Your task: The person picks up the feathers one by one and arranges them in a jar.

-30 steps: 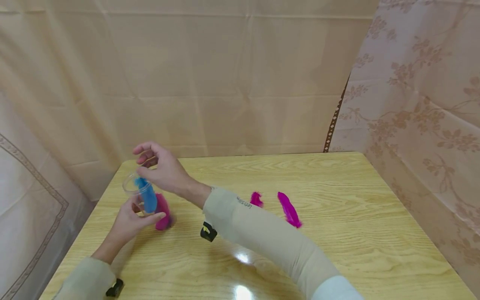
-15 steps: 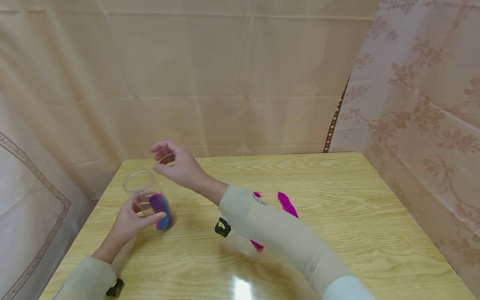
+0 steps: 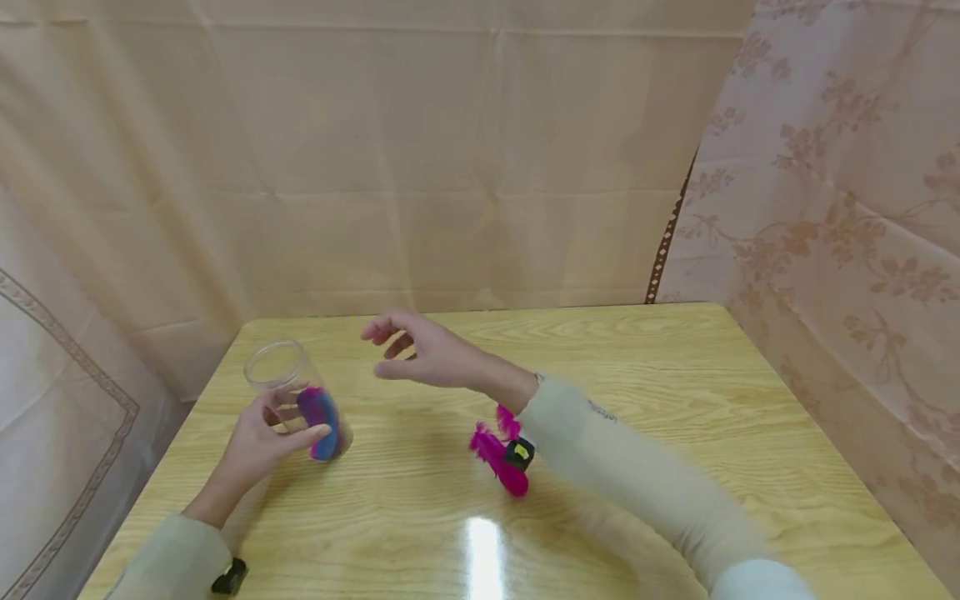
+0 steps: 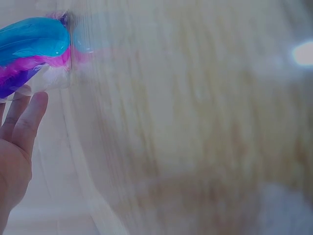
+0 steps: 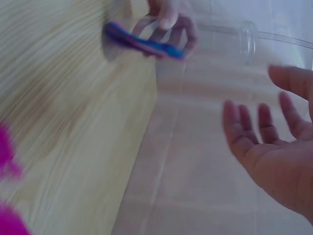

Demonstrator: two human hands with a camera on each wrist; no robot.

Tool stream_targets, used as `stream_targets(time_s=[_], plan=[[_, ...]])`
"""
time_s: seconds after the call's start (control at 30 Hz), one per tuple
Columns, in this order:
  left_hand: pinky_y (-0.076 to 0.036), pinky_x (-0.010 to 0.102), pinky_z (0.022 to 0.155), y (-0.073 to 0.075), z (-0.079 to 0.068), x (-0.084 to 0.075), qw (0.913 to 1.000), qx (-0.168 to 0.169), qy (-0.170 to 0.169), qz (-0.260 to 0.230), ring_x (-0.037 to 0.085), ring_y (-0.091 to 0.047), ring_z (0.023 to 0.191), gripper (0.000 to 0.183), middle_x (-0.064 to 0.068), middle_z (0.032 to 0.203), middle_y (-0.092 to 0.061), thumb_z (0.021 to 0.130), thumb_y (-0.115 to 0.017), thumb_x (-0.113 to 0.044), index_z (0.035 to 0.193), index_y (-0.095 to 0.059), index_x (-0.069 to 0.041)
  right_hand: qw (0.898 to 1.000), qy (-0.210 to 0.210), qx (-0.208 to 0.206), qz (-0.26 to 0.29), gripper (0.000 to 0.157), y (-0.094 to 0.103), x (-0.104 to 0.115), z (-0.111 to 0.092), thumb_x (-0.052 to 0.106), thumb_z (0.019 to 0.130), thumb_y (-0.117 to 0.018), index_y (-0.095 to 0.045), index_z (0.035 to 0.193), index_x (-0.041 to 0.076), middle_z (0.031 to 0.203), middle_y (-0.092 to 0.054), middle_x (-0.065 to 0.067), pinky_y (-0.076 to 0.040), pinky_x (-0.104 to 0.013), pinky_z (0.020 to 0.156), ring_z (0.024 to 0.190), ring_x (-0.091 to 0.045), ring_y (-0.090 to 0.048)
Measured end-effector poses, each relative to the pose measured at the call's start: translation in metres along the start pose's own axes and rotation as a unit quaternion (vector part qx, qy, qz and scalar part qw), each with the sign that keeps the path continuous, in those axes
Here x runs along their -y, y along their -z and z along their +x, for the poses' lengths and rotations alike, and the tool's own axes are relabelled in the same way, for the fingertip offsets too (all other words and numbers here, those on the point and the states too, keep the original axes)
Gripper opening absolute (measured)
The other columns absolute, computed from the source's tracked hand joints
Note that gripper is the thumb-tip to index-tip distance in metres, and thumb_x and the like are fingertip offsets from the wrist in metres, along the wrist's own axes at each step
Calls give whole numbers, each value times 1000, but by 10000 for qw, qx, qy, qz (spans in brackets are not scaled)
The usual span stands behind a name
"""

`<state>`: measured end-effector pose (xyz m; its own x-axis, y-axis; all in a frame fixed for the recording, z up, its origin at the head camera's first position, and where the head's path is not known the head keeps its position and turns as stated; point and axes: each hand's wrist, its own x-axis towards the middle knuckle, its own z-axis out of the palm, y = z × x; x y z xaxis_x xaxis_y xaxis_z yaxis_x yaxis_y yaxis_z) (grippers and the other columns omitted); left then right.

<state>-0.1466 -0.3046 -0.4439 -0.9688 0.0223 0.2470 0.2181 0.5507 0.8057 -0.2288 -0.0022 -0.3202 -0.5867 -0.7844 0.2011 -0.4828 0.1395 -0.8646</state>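
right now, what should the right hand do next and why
Probably lower the right hand to a magenta feather lying on the table: that hand looks empty, while the left hand holds the clear cup, with a blue feather visible inside.

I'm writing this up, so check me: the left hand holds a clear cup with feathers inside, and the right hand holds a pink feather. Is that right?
Not quite: the right hand is empty, as the right wrist view shows. The left hand does hold a clear cup with feathers inside.
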Motion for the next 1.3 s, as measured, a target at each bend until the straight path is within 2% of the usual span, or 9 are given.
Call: stream_targets(time_s=[0.13, 0.3, 0.57, 0.73, 0.83, 0.97, 1.1, 1.17, 1.3], plan=[[-54, 25, 76, -1, 0, 2, 9999, 40, -50, -138, 20, -65, 97, 64, 18, 120, -64, 84, -85, -11, 139, -54, -5, 9972, -322, 410, -528, 46, 10, -11, -25, 10, 96, -72, -53, 138, 3, 131, -55, -8, -49, -28, 97, 117, -22, -57], [-55, 27, 74, 3, 5, 2, 9999, 78, -39, -143, 29, -64, 97, 64, 19, 119, -63, 83, -86, -11, 139, -53, -4, 9889, -736, 627, -1125, 54, 22, -25, -52, 18, 95, -74, -51, 142, 4, 135, -54, -9, -50, -31, 97, 117, -27, -58], [-55, 27, 74, 2, -2, -1, 9999, 82, 81, -66, 27, -63, 97, 65, 20, 120, -64, 84, -86, -13, 139, -53, -4, 9680, -1465, 831, -1859, 69, 10, -58, -88, 21, 90, -80, -46, 148, 3, 135, -51, -21, -50, -39, 93, 112, -34, -60], [-55, 28, 73, 0, -5, -1, 9999, 32, 59, -89, 21, -64, 95, 65, 21, 120, -63, 83, -86, -11, 138, -54, -4, 9449, -1794, 865, -2597, 73, -1, -73, -97, 25, 85, -86, -50, 144, 3, 125, -54, -14, -49, -31, 79, 88, -18, -56], [-55, 28, 72, 0, -5, -2, 10000, -2, 37, -77, 26, -64, 95, 64, 20, 120, -63, 83, -86, -10, 138, -54, -3, 9376, -1915, 950, -2742, 72, -6, -76, -99, 24, 82, -88, -53, 141, 1, 117, -53, -9, -49, -27, 72, 77, -12, -52], [-54, 28, 73, -1, -4, -2, 10000, 20, 31, -59, 34, -61, 98, 63, 20, 120, -63, 83, -86, -12, 137, -54, -3, 9322, -2123, 1003, -2756, 68, -9, -78, -98, 23, 81, -88, -55, 137, 1, 113, -55, -7, -51, -27, 76, 80, -11, -55], [-53, 27, 74, -1, -3, -2, 9999, 33, 57, -79, 33, -60, 100, 63, 20, 121, -63, 83, -86, -12, 138, -54, -4, 9294, -2273, 927, -2758, 59, -10, -82, -95, 22, 81, -88, -60, 129, 2, 104, -61, -4, -50, -29, 81, 88, -13, -56], [-53, 27, 74, 0, -4, -3, 9999, 32, 71, -108, 32, -60, 99, 63, 20, 120, -63, 83, -86, -11, 138, -54, -3, 9302, -2305, 914, -2707, 51, -10, -83, -93, 20, 81, -89, -63, 121, 3, 96, -62, -2, -51, -28, 75, 84, -13, -55], [-54, 27, 74, 1, -6, -2, 9999, 24, 89, -143, 30, -60, 97, 64, 20, 119, -64, 83, -86, -11, 138, -54, -3, 9319, -2597, 918, -2361, 34, -13, -84, -93, 16, 83, -86, -65, 108, 6, 83, -60, 1, -48, -26, 52, 61, -12, -53]])
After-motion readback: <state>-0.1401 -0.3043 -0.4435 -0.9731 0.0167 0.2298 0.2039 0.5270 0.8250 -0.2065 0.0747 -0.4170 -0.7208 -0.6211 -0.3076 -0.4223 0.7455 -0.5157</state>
